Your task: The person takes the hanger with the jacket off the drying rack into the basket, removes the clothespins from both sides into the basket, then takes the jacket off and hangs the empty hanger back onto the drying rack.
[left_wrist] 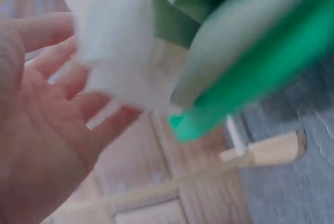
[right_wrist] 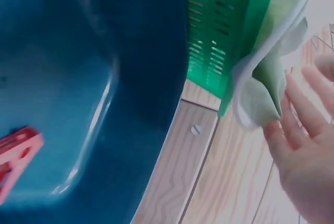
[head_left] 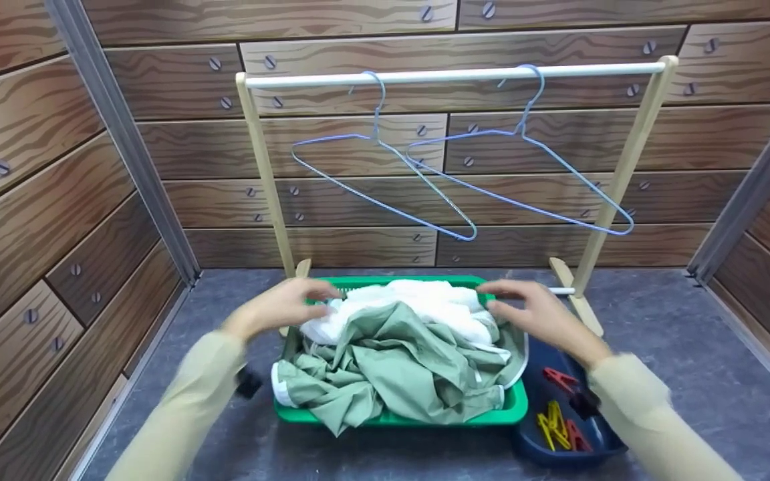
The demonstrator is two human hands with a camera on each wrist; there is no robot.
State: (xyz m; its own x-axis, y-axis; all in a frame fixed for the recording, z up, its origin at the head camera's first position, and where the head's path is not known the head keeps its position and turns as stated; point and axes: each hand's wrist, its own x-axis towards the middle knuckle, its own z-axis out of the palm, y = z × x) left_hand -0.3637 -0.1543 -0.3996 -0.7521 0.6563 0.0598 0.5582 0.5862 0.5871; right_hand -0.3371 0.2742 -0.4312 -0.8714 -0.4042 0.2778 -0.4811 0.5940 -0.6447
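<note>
A green basket (head_left: 515, 409) holds a heap of cloth: a sage-green garment (head_left: 398, 361) with white edging in front and a white garment (head_left: 418, 298) behind it. At the basket's left rear, my left hand (head_left: 285, 307) reaches over the rim beside the white cloth. Its fingers are spread and relaxed in the left wrist view, close against the white cloth (left_wrist: 115, 41). My right hand (head_left: 539, 314) is over the right rear corner. In the right wrist view its extended fingers come up to the green cloth (right_wrist: 263, 98); whether they touch it I cannot tell.
Behind the basket stands a wooden rack with a white rail (head_left: 452, 77). Two blue wire hangers, a left hanger (head_left: 385, 207) and a right hanger (head_left: 532, 207), hang from it. A dark blue tray (head_left: 545, 454) right of the basket holds red and yellow clothespins (head_left: 555, 424). Wood-patterned walls surround the grey surface.
</note>
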